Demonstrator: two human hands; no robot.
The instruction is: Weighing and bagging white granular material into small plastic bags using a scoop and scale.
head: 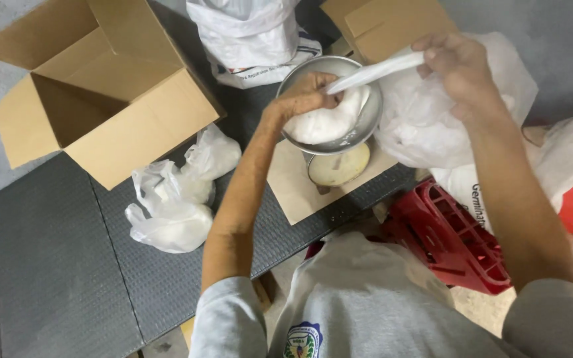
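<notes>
Powder-filled plastic, a small white bag (326, 120), is seen lying in a round metal bowl (359, 73) that sits on a scale with a pale round dial (338, 166), itself set on a sheet of brown cardboard (291, 189) at the far edge of the dark mat-covered table (54, 265). The left hand (305, 96) is laid over the bowl's near rim, its fingers curled shut around the neck of the bag where the plastic gathers. The neck is drawn out into a long twisted strip (376, 69), which is pinched at its far end between the closed fingers of the right hand (455, 66), held above and to the right of the bowl. Behind that hand a large loose clear plastic bag (426, 126) is bunched just beside the bowl. An open, empty cardboard box (101, 86) is placed toward the table's far left corner, and two tied plastic bags of white contents (177, 205) are laid just in front of it, near the middle of the table. A large white sack (250, 40) is stood at the far edge behind the bowl, with a second cardboard box (392, 23) to its right. A red plastic crate (449, 235) is seen off the table's right edge, close to the person's grey sleeve.
</notes>
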